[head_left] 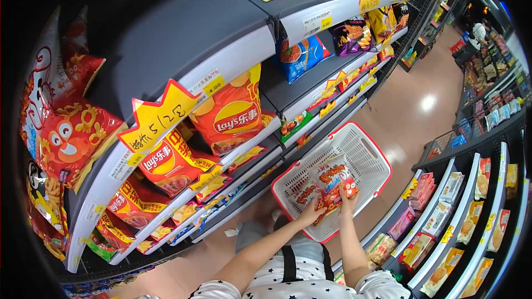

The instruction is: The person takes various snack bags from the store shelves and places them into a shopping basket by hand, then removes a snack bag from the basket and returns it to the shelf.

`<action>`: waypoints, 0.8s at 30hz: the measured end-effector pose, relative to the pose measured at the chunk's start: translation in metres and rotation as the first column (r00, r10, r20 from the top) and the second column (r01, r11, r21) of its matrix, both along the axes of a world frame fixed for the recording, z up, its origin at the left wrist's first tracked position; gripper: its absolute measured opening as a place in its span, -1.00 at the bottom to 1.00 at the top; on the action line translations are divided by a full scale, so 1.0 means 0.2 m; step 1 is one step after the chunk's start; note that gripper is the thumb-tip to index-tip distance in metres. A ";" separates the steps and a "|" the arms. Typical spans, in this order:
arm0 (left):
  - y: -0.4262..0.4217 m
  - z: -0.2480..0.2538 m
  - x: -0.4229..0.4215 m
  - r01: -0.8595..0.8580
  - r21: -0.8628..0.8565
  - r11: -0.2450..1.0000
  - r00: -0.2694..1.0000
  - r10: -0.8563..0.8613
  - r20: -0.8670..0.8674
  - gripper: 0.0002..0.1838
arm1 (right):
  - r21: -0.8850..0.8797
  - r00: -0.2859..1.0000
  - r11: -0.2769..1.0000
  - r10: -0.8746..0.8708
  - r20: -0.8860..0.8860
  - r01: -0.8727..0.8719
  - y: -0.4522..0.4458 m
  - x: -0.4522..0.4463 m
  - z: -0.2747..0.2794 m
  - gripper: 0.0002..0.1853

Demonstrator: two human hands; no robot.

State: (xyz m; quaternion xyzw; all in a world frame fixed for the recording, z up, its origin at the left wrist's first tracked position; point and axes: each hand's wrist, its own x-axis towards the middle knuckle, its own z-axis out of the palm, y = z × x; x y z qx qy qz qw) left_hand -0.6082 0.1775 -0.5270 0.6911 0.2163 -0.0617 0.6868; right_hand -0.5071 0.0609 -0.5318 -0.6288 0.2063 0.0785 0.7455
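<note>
My left hand (312,212) and my right hand (348,202) are both closed on a red snack bag (331,197), one at each side of it. They hold it above the white shopping basket (363,166) with the red rim. Just beyond my fingers, a white-and-red snack bag (331,169) with cartoon lettering shows inside the basket. Where the two bags overlap, I cannot tell exactly where one ends. My fingertips are partly hidden by the bag.
Left of me, shelves (188,27) carry red Lay's bags (235,111) and large cartoon snack bags (72,127). A yellow price sign (158,116) juts out from the shelf edge. Packaged foods (415,249) fill the right-hand shelves. The tiled aisle floor (413,91) stretches ahead, with a person (480,32) far off.
</note>
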 end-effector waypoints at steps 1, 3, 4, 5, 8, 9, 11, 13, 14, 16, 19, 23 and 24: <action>-0.01 0.02 -0.03 -0.063 -0.112 0.992 0.998 0.062 -0.019 -0.41 | -0.003 1.000 1.000 0.000 -0.004 0.000 0.00 0.06 -0.04 0.06; 0.06 0.00 -0.12 0.008 -0.187 0.982 0.998 -0.018 -0.055 -0.44 | -0.428 0.997 0.904 0.055 0.057 -0.025 -0.02 0.17 -0.16 0.10; 0.10 -0.01 -0.17 0.074 -0.260 0.963 0.992 -0.099 -0.081 -0.48 | -0.429 0.997 0.903 0.057 0.052 -0.029 -0.01 0.21 -0.21 0.10; 0.14 0.03 -0.22 0.070 -0.260 0.963 0.992 -0.096 -0.086 -0.48 | -0.454 1.000 0.891 -0.006 0.019 0.014 0.00 0.24 -0.25 0.11; 0.23 0.35 -0.36 0.074 -0.120 0.990 0.997 -0.076 -0.015 -0.62 | -0.459 0.996 0.888 -0.063 -0.068 0.025 0.05 0.29 -0.24 0.13; 0.24 0.41 -0.42 0.085 0.076 0.993 0.996 -0.086 0.011 -0.68 | -0.515 0.986 0.857 -0.064 -0.154 -0.024 0.04 0.31 -0.29 0.13; 0.28 0.44 -0.50 0.035 0.311 0.950 0.994 -0.064 0.084 -0.75 | -0.603 0.962 0.778 0.008 -0.274 -0.178 0.02 0.33 -0.36 0.08; 0.34 0.47 -0.58 -0.047 0.360 0.932 0.991 0.000 0.130 -0.77 | 0.328 0.959 0.909 -0.202 -0.197 0.258 -0.03 0.37 -0.58 -0.02; 0.37 0.51 -0.60 -0.070 0.368 0.927 0.991 0.023 0.130 -0.78 | -0.395 0.962 0.909 0.022 -0.273 -0.133 -0.05 0.37 -0.64 -0.03; 0.42 0.59 -0.64 -0.101 0.335 0.937 0.994 0.084 0.063 -0.76 | -0.893 0.944 0.330 0.223 -0.241 -0.306 0.02 0.32 -0.44 0.02; 0.46 0.70 -0.63 -0.263 0.337 0.904 0.960 0.211 0.182 -0.75 | -0.980 0.938 0.090 0.317 -0.138 -0.175 0.10 0.31 -0.39 -0.18; 0.68 0.99 -0.57 -0.578 0.606 0.546 0.801 0.236 0.551 -0.64 | -0.877 0.779 0.481 0.544 0.311 0.015 0.49 0.12 0.02 -0.39; 0.75 1.13 -0.56 -0.724 0.598 0.343 0.678 0.194 0.710 -0.59 | -0.764 0.648 0.645 0.591 0.480 -0.022 0.58 0.07 0.15 -0.44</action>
